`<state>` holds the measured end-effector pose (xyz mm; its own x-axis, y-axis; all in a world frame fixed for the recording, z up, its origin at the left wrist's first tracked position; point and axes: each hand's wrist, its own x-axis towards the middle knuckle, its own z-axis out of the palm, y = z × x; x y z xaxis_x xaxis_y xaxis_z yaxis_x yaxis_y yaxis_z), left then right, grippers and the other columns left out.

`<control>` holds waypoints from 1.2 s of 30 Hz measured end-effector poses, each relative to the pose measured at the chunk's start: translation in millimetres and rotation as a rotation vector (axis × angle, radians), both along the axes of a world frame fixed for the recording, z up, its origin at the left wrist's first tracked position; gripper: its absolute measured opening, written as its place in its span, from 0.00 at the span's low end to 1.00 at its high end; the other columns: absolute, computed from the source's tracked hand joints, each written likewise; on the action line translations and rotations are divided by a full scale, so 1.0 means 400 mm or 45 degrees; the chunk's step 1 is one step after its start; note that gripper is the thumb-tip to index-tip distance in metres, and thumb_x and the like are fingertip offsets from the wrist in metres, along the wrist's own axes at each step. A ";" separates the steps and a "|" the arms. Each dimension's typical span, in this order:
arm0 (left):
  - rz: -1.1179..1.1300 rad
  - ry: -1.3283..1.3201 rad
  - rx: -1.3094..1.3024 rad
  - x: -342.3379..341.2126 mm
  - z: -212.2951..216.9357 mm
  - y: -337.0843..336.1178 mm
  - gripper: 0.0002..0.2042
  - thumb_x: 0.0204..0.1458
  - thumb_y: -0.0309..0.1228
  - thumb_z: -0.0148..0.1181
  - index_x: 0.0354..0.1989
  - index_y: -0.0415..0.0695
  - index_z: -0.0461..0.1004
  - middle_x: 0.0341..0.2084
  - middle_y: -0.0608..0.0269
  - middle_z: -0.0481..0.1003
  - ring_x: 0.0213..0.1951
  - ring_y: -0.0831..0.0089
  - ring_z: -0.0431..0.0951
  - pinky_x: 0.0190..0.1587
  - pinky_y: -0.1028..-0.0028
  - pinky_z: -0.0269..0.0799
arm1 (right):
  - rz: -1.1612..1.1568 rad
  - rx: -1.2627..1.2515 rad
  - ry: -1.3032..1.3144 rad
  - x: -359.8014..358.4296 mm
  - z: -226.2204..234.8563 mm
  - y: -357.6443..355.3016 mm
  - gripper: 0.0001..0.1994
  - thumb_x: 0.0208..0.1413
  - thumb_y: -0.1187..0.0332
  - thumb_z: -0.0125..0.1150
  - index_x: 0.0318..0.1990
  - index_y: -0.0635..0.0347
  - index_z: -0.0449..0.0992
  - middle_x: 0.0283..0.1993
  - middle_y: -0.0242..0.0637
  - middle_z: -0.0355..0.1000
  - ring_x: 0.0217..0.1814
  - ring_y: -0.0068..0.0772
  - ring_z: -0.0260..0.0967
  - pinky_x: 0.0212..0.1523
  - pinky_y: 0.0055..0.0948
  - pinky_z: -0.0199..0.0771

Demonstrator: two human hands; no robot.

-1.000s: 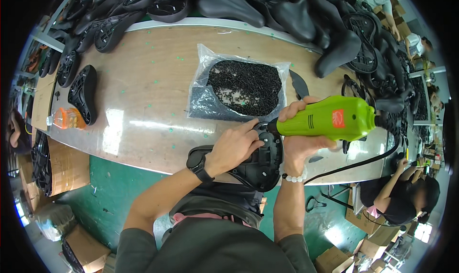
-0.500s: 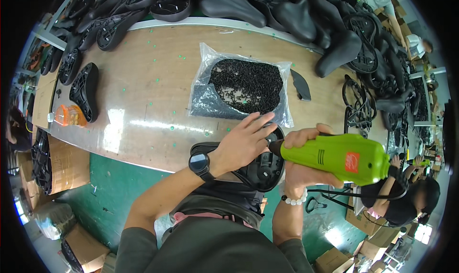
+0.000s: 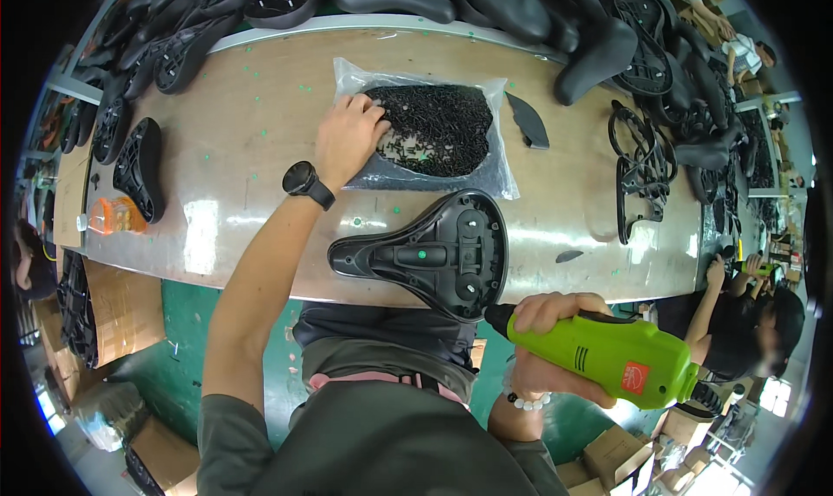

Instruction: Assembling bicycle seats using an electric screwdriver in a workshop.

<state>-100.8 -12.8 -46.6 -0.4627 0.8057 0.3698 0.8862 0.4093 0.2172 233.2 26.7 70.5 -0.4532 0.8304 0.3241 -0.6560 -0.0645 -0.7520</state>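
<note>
low at the near right, the right hand (image 3: 551, 344) is wrapped tight around a green power screwdriver (image 3: 612, 355), its long axis running left-right, tip pointing left at the upturned black saddle (image 3: 434, 253). farther off, the left hand (image 3: 347, 136) rests fingers-spread on the bag of black screws (image 3: 429, 131).

clear screw bag (image 3: 425, 131) mid-table, orange packet (image 3: 113, 216) left

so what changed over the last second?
Left hand left the saddle and reached forward into the bag of black screws. Right hand drew the green power screwdriver back off the saddle toward the body, keeping hold. Saddle and bag stayed put.
</note>
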 end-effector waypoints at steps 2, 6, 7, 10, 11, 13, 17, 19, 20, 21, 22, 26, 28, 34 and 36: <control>-0.006 -0.010 0.057 0.000 -0.005 0.007 0.07 0.53 0.32 0.60 0.36 0.45 0.80 0.38 0.64 0.76 0.43 0.61 0.73 0.43 0.66 0.74 | -0.006 -0.027 -0.014 0.016 -0.005 -0.014 0.63 0.17 0.13 0.52 0.51 0.65 0.65 0.27 0.44 0.67 0.26 0.42 0.66 0.34 0.43 0.70; -0.014 -0.001 0.165 -0.004 -0.006 -0.001 0.07 0.54 0.31 0.59 0.38 0.44 0.80 0.40 0.64 0.76 0.44 0.61 0.73 0.44 0.65 0.73 | -0.028 -0.042 -0.030 0.035 -0.022 -0.021 0.61 0.21 0.13 0.51 0.52 0.65 0.65 0.27 0.44 0.68 0.26 0.42 0.66 0.34 0.43 0.71; -0.042 0.029 0.201 -0.007 -0.006 -0.006 0.07 0.54 0.31 0.58 0.38 0.44 0.79 0.40 0.64 0.77 0.44 0.60 0.74 0.44 0.65 0.74 | -0.014 -0.017 -0.021 0.037 -0.031 -0.019 0.61 0.23 0.13 0.50 0.52 0.65 0.65 0.28 0.44 0.68 0.26 0.42 0.66 0.34 0.43 0.71; -0.078 0.020 0.254 0.007 0.010 -0.013 0.07 0.55 0.29 0.57 0.39 0.44 0.79 0.39 0.62 0.77 0.43 0.59 0.74 0.44 0.64 0.74 | -0.061 0.045 0.010 0.041 -0.051 -0.020 0.59 0.28 0.14 0.48 0.53 0.63 0.65 0.28 0.44 0.68 0.26 0.42 0.66 0.33 0.41 0.71; -0.086 -0.022 0.274 0.020 0.018 -0.018 0.07 0.55 0.28 0.57 0.39 0.43 0.79 0.39 0.61 0.78 0.42 0.57 0.74 0.44 0.63 0.74 | -0.061 0.042 0.011 0.042 -0.051 -0.018 0.59 0.28 0.14 0.48 0.53 0.63 0.65 0.28 0.44 0.68 0.26 0.42 0.66 0.33 0.41 0.71; -0.123 -0.178 0.365 0.083 0.052 -0.029 0.07 0.55 0.28 0.56 0.39 0.43 0.79 0.38 0.60 0.77 0.41 0.56 0.75 0.43 0.62 0.74 | -0.090 0.101 0.033 0.049 -0.051 -0.014 0.57 0.31 0.15 0.46 0.54 0.62 0.65 0.28 0.42 0.68 0.26 0.40 0.66 0.32 0.40 0.71; -0.614 -0.417 0.103 0.288 0.195 -0.072 0.14 0.49 0.25 0.57 0.46 0.45 0.74 0.33 0.56 0.74 0.38 0.56 0.75 0.38 0.63 0.73 | -0.236 0.023 0.055 0.075 -0.072 -0.018 0.56 0.34 0.15 0.45 0.54 0.61 0.65 0.27 0.40 0.68 0.25 0.39 0.66 0.30 0.38 0.70; -1.009 -0.513 0.025 0.339 0.180 -0.105 0.18 0.44 0.26 0.58 0.48 0.44 0.73 0.36 0.61 0.72 0.38 0.61 0.73 0.39 0.66 0.73 | -0.362 -0.034 0.006 0.069 -0.073 -0.020 0.54 0.40 0.15 0.34 0.54 0.59 0.66 0.26 0.36 0.67 0.21 0.32 0.63 0.26 0.32 0.68; -1.053 -0.498 -0.045 0.344 0.174 -0.106 0.17 0.46 0.26 0.58 0.48 0.43 0.72 0.35 0.61 0.72 0.38 0.62 0.73 0.40 0.66 0.73 | -0.361 -0.040 0.005 0.073 -0.076 -0.020 0.54 0.40 0.15 0.34 0.54 0.59 0.66 0.26 0.36 0.67 0.21 0.32 0.63 0.26 0.32 0.68; -1.100 -0.483 -0.113 0.348 0.165 -0.106 0.16 0.47 0.27 0.59 0.47 0.42 0.72 0.35 0.61 0.71 0.38 0.62 0.73 0.41 0.67 0.73 | -0.357 -0.052 -0.011 0.079 -0.079 -0.020 0.53 0.40 0.15 0.34 0.54 0.58 0.66 0.26 0.35 0.66 0.21 0.32 0.63 0.26 0.31 0.67; -1.102 -0.487 -0.116 0.349 0.150 -0.106 0.16 0.47 0.27 0.59 0.47 0.42 0.72 0.35 0.61 0.71 0.38 0.62 0.73 0.41 0.67 0.73 | -0.353 -0.064 -0.027 0.084 -0.081 -0.020 0.52 0.41 0.15 0.34 0.54 0.57 0.66 0.26 0.35 0.66 0.21 0.32 0.63 0.26 0.31 0.67; -0.992 -0.529 -0.072 0.351 0.131 -0.095 0.15 0.51 0.30 0.61 0.47 0.41 0.72 0.37 0.61 0.71 0.40 0.63 0.73 0.43 0.67 0.73 | -0.361 -0.113 0.081 0.087 -0.077 -0.030 0.53 0.37 0.15 0.41 0.54 0.59 0.65 0.27 0.38 0.67 0.22 0.37 0.64 0.27 0.37 0.68; -0.961 -0.523 -0.080 0.350 0.139 -0.089 0.15 0.51 0.31 0.62 0.47 0.41 0.72 0.38 0.61 0.71 0.41 0.63 0.73 0.43 0.67 0.73 | -0.400 -0.094 0.037 0.086 -0.080 -0.029 0.53 0.38 0.16 0.42 0.55 0.59 0.65 0.28 0.38 0.68 0.22 0.37 0.65 0.27 0.37 0.68; -0.958 -0.535 -0.175 0.349 0.159 -0.082 0.21 0.48 0.30 0.64 0.51 0.41 0.69 0.42 0.59 0.71 0.45 0.61 0.72 0.46 0.66 0.73 | -0.283 -0.016 0.081 0.085 -0.073 -0.025 0.51 0.40 0.17 0.43 0.55 0.59 0.65 0.30 0.40 0.69 0.26 0.38 0.67 0.30 0.38 0.69; -0.959 -0.535 -0.203 0.349 0.159 -0.084 0.23 0.47 0.30 0.64 0.53 0.40 0.68 0.44 0.58 0.70 0.46 0.60 0.71 0.48 0.66 0.72 | -0.258 0.025 0.039 0.072 -0.058 -0.033 0.51 0.40 0.17 0.43 0.55 0.58 0.65 0.30 0.40 0.69 0.26 0.38 0.67 0.30 0.38 0.69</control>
